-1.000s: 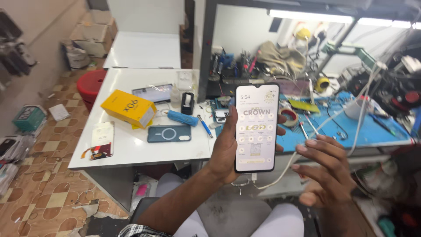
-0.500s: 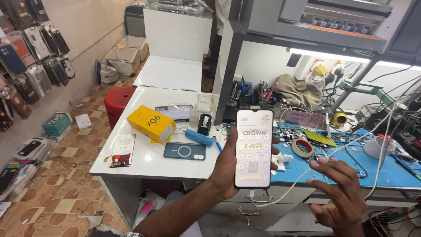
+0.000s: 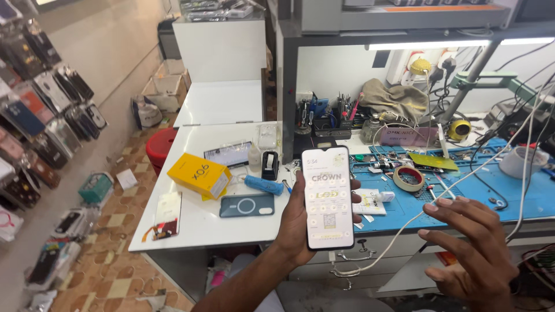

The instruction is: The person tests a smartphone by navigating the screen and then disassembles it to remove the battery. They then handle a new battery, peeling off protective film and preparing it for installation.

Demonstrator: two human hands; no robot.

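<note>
Two hands up over the worktop [image 3: 191, 228]: left hand [image 3: 300, 222] wrapped around upright, lit smartphone [image 3: 328, 196], gripped by its long edges; judged light, rigid, slick, glass-fronted, fragile. White cable [image 3: 404, 231] plugged below. Right hand [image 3: 471, 254] spread wide, holding nothing.

Premises are presenting as a phone repair shop: packaged phone cases [image 3: 40, 110] hanging along the wall, tools [image 3: 341, 110] and cables crowding the blue-matted counter [image 3: 520, 199].
</note>
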